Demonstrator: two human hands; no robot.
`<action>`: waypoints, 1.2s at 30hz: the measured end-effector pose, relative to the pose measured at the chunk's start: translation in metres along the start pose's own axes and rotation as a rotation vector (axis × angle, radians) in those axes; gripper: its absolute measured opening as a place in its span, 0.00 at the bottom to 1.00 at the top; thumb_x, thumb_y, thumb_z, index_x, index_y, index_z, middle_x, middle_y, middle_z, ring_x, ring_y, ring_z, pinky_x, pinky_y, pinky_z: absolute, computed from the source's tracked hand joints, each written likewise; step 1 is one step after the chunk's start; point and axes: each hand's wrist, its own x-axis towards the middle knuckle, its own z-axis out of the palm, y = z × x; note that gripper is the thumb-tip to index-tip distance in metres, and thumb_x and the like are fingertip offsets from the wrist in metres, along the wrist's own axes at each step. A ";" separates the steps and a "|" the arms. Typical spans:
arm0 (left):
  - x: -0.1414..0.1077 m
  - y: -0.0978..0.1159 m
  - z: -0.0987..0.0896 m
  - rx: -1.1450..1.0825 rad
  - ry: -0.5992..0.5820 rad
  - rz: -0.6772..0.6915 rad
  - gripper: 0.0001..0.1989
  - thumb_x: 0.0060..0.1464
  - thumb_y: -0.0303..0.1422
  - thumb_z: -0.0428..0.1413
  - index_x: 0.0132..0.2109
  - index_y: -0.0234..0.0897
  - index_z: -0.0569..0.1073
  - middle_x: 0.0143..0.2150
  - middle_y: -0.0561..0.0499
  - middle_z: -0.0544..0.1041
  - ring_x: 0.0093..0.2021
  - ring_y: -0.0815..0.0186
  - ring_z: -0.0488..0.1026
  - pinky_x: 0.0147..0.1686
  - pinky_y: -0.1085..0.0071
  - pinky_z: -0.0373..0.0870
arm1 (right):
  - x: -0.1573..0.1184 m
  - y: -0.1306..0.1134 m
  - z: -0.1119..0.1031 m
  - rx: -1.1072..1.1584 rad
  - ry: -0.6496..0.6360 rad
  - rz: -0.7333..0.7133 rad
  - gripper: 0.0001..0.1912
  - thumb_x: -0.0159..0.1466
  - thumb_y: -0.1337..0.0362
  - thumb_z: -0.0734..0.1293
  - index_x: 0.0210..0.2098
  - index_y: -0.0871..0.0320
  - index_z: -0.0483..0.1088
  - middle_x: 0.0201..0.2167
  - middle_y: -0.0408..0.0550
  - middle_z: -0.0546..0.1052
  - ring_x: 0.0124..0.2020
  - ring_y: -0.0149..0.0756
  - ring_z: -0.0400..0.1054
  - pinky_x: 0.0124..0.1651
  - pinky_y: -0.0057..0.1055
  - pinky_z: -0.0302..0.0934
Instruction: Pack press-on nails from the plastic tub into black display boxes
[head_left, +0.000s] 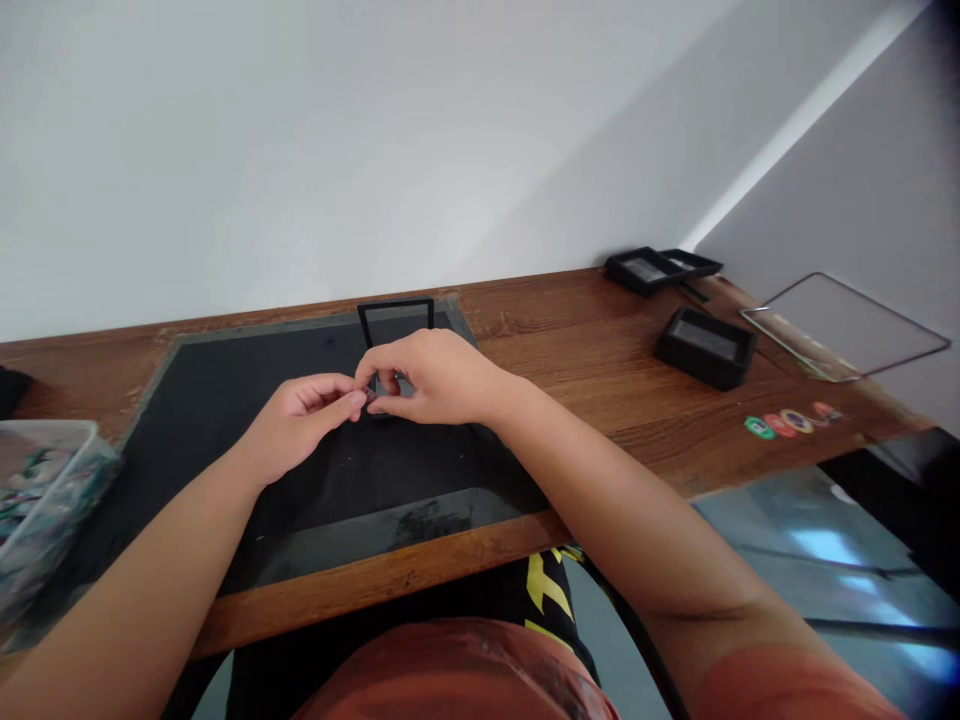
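Note:
Over the black mat, my left hand and my right hand meet fingertip to fingertip. Between them is a small dark purplish piece, mostly covered by the fingers and too small to name. The left thumb and forefinger pinch one end of it, while the right thumb and forefinger close on the other side. Just behind the right hand is a thin black rectangular frame, its lower part hidden by that hand.
At the left edge stands a clear plastic tub of small colourful packets. Farther right on the wooden table are a black tray, more black trays by the wall, several round colourful badges and a thin wire frame.

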 end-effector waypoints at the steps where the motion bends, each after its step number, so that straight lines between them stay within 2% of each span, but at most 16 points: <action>1: 0.000 0.000 0.000 -0.004 -0.011 -0.002 0.16 0.54 0.48 0.65 0.34 0.38 0.81 0.30 0.51 0.77 0.31 0.68 0.69 0.33 0.73 0.66 | 0.000 0.000 0.000 -0.001 0.001 0.003 0.09 0.61 0.66 0.70 0.42 0.54 0.77 0.28 0.37 0.78 0.30 0.29 0.65 0.34 0.29 0.46; 9: -0.001 -0.002 0.000 -0.128 -0.100 -0.028 0.12 0.56 0.43 0.65 0.36 0.38 0.80 0.30 0.53 0.73 0.27 0.72 0.62 0.28 0.75 0.60 | 0.001 -0.003 0.003 -0.018 0.032 0.017 0.10 0.63 0.56 0.71 0.39 0.56 0.74 0.29 0.38 0.77 0.29 0.29 0.65 0.34 0.29 0.45; 14: -0.002 -0.001 0.001 -0.135 -0.106 -0.064 0.13 0.57 0.44 0.64 0.35 0.37 0.78 0.29 0.53 0.71 0.27 0.71 0.62 0.28 0.73 0.61 | 0.000 -0.004 0.005 -0.038 0.035 -0.002 0.10 0.63 0.57 0.71 0.39 0.55 0.73 0.30 0.39 0.78 0.29 0.29 0.64 0.33 0.29 0.44; 20: -0.001 -0.001 0.003 -0.102 -0.135 -0.082 0.17 0.61 0.48 0.60 0.38 0.38 0.75 0.27 0.55 0.65 0.25 0.70 0.57 0.27 0.72 0.58 | 0.001 -0.004 0.004 -0.114 0.044 0.076 0.07 0.63 0.59 0.71 0.38 0.55 0.73 0.29 0.38 0.77 0.28 0.30 0.64 0.33 0.30 0.43; 31: -0.001 0.003 0.004 0.007 -0.034 -0.087 0.23 0.61 0.55 0.56 0.33 0.38 0.72 0.24 0.56 0.62 0.25 0.69 0.56 0.27 0.72 0.55 | 0.002 -0.005 0.007 -0.137 0.068 0.100 0.11 0.62 0.55 0.74 0.31 0.56 0.76 0.28 0.40 0.79 0.30 0.31 0.67 0.34 0.31 0.44; 36: 0.000 0.001 0.005 0.014 -0.046 -0.086 0.23 0.60 0.54 0.57 0.31 0.38 0.72 0.24 0.56 0.63 0.25 0.70 0.57 0.26 0.72 0.56 | 0.003 -0.006 0.011 -0.127 0.064 0.082 0.12 0.63 0.55 0.73 0.29 0.57 0.76 0.29 0.41 0.80 0.31 0.31 0.67 0.33 0.31 0.44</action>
